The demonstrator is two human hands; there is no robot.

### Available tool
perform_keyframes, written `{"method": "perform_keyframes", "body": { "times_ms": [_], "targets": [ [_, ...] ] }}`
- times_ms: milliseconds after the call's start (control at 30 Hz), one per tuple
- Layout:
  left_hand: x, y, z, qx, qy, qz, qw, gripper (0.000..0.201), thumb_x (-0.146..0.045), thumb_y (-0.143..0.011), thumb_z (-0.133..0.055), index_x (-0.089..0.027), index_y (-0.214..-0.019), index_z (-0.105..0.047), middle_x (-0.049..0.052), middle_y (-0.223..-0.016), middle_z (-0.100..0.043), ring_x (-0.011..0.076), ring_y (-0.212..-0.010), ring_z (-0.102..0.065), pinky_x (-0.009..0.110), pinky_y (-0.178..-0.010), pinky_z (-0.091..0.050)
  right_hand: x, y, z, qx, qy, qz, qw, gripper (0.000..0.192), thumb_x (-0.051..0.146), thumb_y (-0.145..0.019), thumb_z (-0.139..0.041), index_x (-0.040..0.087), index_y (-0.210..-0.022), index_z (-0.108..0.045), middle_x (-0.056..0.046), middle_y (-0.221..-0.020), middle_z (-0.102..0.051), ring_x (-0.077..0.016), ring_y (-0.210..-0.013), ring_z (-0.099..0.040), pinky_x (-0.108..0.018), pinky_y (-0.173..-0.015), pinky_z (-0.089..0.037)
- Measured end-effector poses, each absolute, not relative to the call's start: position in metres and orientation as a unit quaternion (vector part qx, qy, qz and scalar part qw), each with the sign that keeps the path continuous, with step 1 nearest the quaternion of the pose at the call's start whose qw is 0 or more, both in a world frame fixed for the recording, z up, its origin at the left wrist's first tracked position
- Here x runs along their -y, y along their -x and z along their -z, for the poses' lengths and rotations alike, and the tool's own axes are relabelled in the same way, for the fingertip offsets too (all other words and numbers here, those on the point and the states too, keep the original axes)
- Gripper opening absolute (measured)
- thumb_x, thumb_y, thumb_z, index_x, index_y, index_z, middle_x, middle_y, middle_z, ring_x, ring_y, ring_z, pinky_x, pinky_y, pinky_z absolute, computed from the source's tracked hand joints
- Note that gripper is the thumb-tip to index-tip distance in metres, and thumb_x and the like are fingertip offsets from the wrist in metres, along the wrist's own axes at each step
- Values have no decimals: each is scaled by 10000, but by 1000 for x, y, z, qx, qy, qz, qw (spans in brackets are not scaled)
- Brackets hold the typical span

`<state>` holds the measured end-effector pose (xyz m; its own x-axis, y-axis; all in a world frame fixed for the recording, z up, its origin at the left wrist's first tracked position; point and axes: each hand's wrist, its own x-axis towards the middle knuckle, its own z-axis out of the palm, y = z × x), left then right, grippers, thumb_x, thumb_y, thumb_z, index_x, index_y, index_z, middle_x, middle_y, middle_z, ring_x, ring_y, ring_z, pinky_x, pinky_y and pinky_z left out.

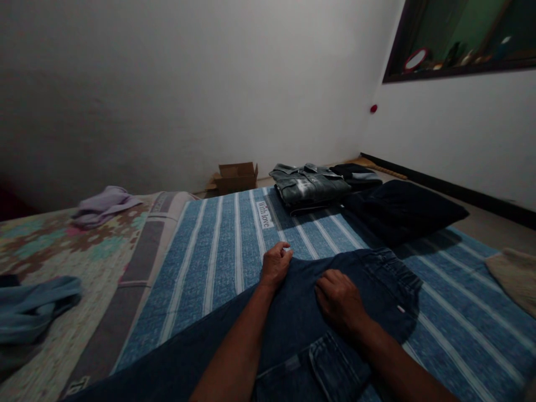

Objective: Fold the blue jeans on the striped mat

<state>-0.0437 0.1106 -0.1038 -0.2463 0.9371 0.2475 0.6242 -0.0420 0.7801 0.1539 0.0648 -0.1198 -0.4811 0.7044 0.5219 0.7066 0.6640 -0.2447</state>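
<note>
Dark blue jeans (305, 296) lie spread across the bed, their gathered elastic waist (393, 273) to the right and a leg running to the lower left. A pocket with a flap shows near the bottom. My left hand (276, 265) is closed at the far edge of the jeans, fingers curled and thumb against the forefinger. On the middle of the cloth, my right hand (340, 298) is closed with its knuckles up. Its fingertips are hidden against the denim.
Behind the jeans, a folded grey jacket (310, 184) and dark folded clothes (402, 209) lie on the striped blue sheet (218, 240). A cardboard box (237, 177) stands by the wall. Lilac cloth (104, 205) and light blue cloth (37, 307) lie left; beige cloth (513, 276) lies right.
</note>
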Motion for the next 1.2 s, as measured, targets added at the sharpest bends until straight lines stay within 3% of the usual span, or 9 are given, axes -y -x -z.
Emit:
{"method": "perform_keyframes", "body": {
  "times_ms": [1200],
  "targets": [
    [-111,44,103,-666,-586,-421,189,188,-286,-774,-559,-183,-893,-663,-68,-533,-498,125,-540,-528,252,-618,-405,-65,-153,118,858,419,-16,297,138,139,-847,-531,190,-738,-600,-37,-777,-579,-176,-790,-493,-291,-721,-311]
  ]
}}
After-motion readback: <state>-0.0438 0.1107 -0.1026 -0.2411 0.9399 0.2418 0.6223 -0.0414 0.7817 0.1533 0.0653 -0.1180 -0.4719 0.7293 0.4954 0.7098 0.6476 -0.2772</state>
